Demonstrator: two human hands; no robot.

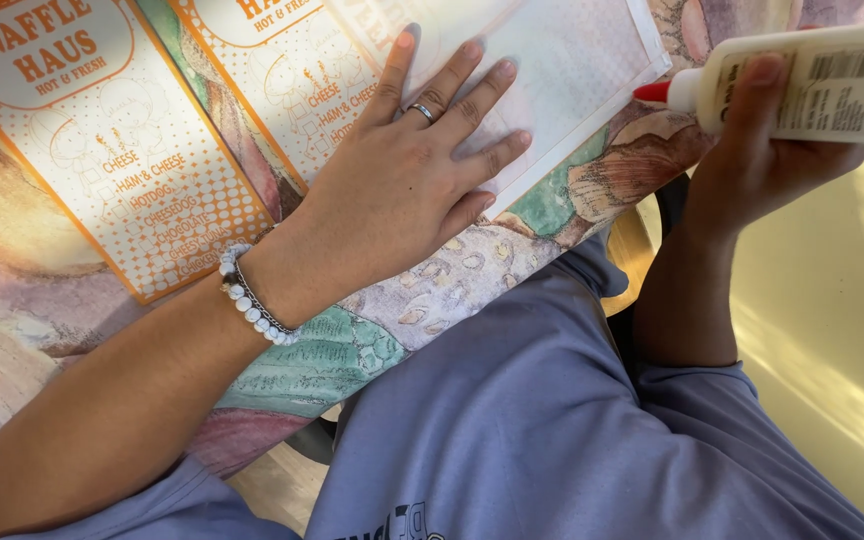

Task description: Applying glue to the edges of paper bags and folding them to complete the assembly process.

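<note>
My left hand (407, 165) lies flat, fingers spread, pressing on a white sheet (572, 60) turned face down on the table. A ring sits on one finger and a beaded bracelet (250, 298) circles the wrist. My right hand (762, 150) grips a white glue bottle (822, 85) with a red tip (652, 92), held sideways just off the table's edge. The tip points at the right corner of the white sheet, close to it.
Two orange-and-white printed menu sheets (102, 140) (297, 85) lie left of the white one. The table wears a patterned cloth (552, 200) in muted colours. My lap in blue-grey clothing (552, 420) fills the lower view, with a pale floor (832, 320) at the right.
</note>
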